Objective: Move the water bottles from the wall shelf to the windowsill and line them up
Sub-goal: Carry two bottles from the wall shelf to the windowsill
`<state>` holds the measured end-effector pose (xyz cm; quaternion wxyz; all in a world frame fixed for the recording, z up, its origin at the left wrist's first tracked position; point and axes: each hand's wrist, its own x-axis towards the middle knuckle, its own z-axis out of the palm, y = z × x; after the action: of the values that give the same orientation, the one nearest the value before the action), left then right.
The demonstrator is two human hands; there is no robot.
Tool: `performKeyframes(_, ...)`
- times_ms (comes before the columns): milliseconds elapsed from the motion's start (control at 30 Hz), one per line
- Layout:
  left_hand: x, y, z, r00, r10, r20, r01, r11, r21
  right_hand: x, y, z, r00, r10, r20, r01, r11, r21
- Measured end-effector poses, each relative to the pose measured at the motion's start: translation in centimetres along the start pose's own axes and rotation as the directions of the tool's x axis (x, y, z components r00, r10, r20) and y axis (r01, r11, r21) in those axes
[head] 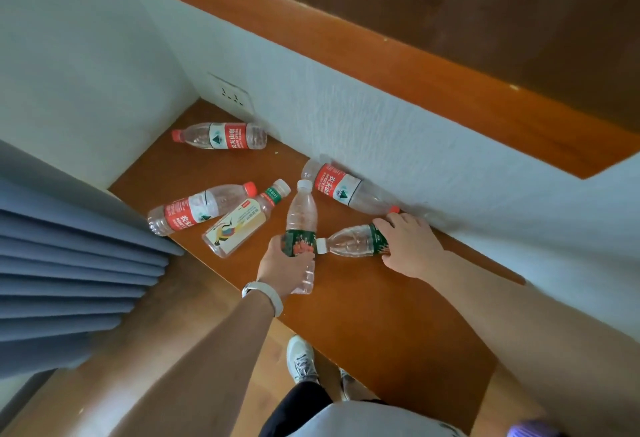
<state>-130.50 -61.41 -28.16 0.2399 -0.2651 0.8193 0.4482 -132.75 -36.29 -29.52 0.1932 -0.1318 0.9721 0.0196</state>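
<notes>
Several plastic bottles lie on a brown wooden shelf (381,315) against a white wall. My left hand (282,265) grips a green-labelled bottle (302,218) by its lower half, cap pointing away from me. My right hand (408,244) is closed around the base of a second green-labelled bottle (349,241), which lies with its white cap to the left. Three red-labelled bottles lie loose: one at the back (221,135), one at the left edge (197,210), one along the wall (346,189). A cream-labelled bottle (242,220) lies between them.
A blue curtain (69,263) hangs at the left, touching the shelf's left edge. A wall socket (232,95) sits in the back corner. A higher wooden ledge (450,66) runs above the white wall. My shoes (301,358) stand on the wood floor below.
</notes>
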Motion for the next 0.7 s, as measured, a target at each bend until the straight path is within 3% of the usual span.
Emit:
performKeyframes(233, -1.9, -1.6, -1.0, 1.0, 0.005, -0.029, -0.012, 0.966, -0.259, 0.9, 0.3, -0.4, 0.998, -0.056, 0.037, 0.058, 0.997, -0.048)
performKeyframes(367, -3.1, -1.4, -1.6, 0.999, 0.028, -0.044, -0.039, 0.959, -0.28, 0.9, 0.1, -0.2, 0.995, -0.058, 0.08, 0.058, 0.998, -0.004)
performKeyframes(567, -4.9, -1.0, -3.3, 0.995, 0.045, -0.085, -0.072, 0.935, -0.347, 0.3, 0.2, 0.2, 0.97, -0.004, 0.244, -0.09, 0.924, 0.373)
performKeyframes(700, -6.2, -1.0, -4.7, 0.993, 0.06, -0.105, -0.098, 0.909, -0.404, -1.1, -0.3, 0.4, 0.961, -0.006, 0.277, -0.19, 0.713, 0.674)
